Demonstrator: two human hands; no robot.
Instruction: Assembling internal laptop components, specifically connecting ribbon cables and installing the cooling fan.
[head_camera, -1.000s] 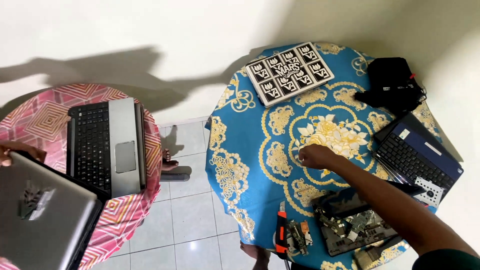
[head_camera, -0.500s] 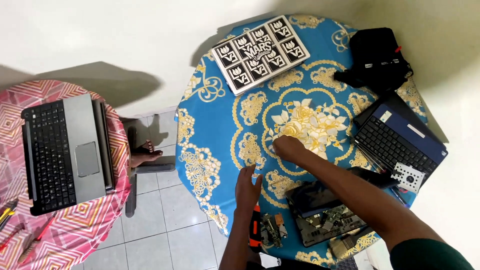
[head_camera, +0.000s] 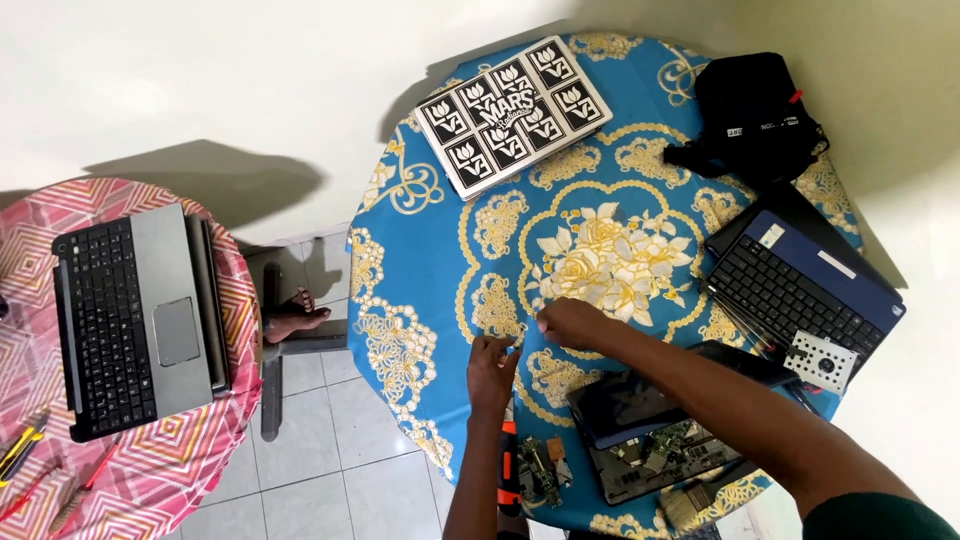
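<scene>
On the blue floral tabletop (head_camera: 430, 270), the left hand (head_camera: 492, 368) and right hand (head_camera: 570, 323) are pinching something tiny between them, too small to identify, beside the opened laptop (head_camera: 660, 430), its circuit board lying exposed.

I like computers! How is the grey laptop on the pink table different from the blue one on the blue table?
The grey laptop is bigger and lies alone on the pink table; the blue laptop is smaller and sits among a black bag and loose parts. The grey laptop shows a touchpad; on the blue laptop I see only keys. The person's right hand is nearer the blue one. Both have black keyboards.
</scene>
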